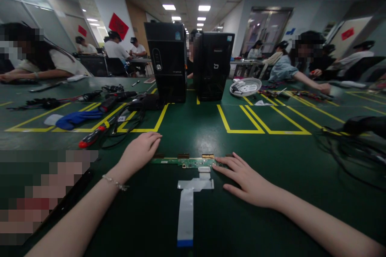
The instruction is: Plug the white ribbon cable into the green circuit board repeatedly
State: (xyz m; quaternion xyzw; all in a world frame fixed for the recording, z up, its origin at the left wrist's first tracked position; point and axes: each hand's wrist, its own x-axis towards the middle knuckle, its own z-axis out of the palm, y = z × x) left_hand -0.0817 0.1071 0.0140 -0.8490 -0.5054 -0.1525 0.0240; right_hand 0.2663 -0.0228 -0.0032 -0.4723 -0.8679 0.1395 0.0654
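A long, thin green circuit board (193, 163) lies across the green table in front of me. From its connector a white ribbon cable (186, 213) with a blue end runs toward me. My left hand (140, 150) rests by the board's left end, fingers together and bent over, the fingertips partly turned away; what lies beneath them is hidden. On the right, my right hand (241, 176) lies with its fingers spread, the fingertips at the right part of the board, not gripping it.
Two black computer towers (169, 84) stand at the back centre. Left are a red screwdriver (92, 136), a blue glove (78, 119) and cables. A white basket (245, 87) and black cables (350, 148) lie right. Other people sit around.
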